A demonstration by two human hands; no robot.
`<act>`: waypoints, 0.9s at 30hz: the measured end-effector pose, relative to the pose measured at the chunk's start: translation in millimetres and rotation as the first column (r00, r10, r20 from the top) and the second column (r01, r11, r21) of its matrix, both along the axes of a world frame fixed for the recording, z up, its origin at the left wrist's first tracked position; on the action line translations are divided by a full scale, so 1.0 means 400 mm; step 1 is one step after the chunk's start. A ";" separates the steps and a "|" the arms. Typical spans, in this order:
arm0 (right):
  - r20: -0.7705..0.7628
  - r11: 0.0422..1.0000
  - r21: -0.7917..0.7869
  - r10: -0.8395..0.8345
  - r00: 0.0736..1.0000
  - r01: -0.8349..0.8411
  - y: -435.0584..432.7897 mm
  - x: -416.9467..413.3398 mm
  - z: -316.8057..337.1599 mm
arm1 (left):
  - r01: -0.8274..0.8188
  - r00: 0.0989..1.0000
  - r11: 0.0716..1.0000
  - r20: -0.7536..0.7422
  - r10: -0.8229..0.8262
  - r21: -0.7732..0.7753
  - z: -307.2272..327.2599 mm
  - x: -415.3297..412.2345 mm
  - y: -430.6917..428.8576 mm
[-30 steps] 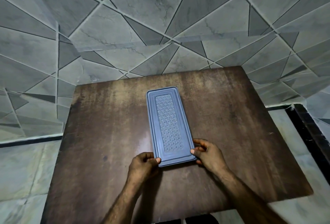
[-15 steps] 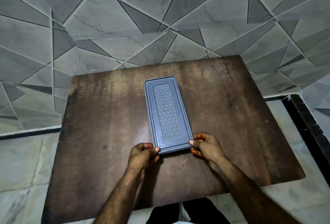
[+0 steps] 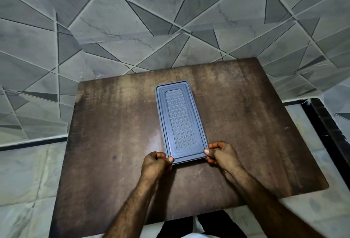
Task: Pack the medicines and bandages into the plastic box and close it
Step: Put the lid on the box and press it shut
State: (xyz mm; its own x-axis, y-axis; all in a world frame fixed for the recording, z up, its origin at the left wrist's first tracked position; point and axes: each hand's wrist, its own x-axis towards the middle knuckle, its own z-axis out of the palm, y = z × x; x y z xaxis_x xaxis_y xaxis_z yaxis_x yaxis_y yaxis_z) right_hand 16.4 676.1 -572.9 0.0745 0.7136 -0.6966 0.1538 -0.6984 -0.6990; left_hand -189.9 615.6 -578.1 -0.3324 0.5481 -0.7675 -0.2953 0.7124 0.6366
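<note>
A long blue-grey plastic box (image 3: 180,122) lies lengthwise on the brown wooden table (image 3: 113,124), its patterned lid on top and shut. My left hand (image 3: 156,163) grips the box's near left corner, thumb on the lid. At the near right corner my right hand (image 3: 219,152) holds the box the same way, thumb on the rim. No medicines or bandages are in sight; the lid hides the box's inside.
Grey tiled walls (image 3: 132,29) with a triangle pattern close in behind and to the left of the table. Pale floor tiles (image 3: 22,181) lie on both sides. A dark strip (image 3: 325,124) runs along the floor at the right. My legs show below the table's near edge.
The view has tilted down a little, so the table and box sit higher in the frame. Both hands stay on the box's near corners.
</note>
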 end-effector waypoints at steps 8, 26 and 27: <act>0.058 0.998 0.022 0.050 0.997 -0.051 -0.042 -0.023 -0.046 | 0.123 0.962 0.992 -0.248 -0.118 0.006 0.030 0.038 -0.019; -0.009 0.998 0.010 0.058 0.998 -0.058 0.043 -0.008 0.004 | 0.076 0.996 0.993 0.047 -0.080 0.094 0.027 -0.024 0.038; -0.025 0.998 0.016 0.057 0.998 -0.057 0.056 -0.011 0.006 | 0.047 0.997 0.994 0.061 -0.054 0.098 0.025 -0.031 0.052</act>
State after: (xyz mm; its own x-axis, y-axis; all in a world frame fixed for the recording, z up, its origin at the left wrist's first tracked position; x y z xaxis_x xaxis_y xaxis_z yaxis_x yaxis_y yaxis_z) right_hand 12.1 698.6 -570.3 0.0162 0.7270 -0.6864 0.1753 -0.6780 -0.7139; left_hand -202.4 636.2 -567.9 -0.2546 0.6353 -0.7291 -0.3026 0.6638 0.6840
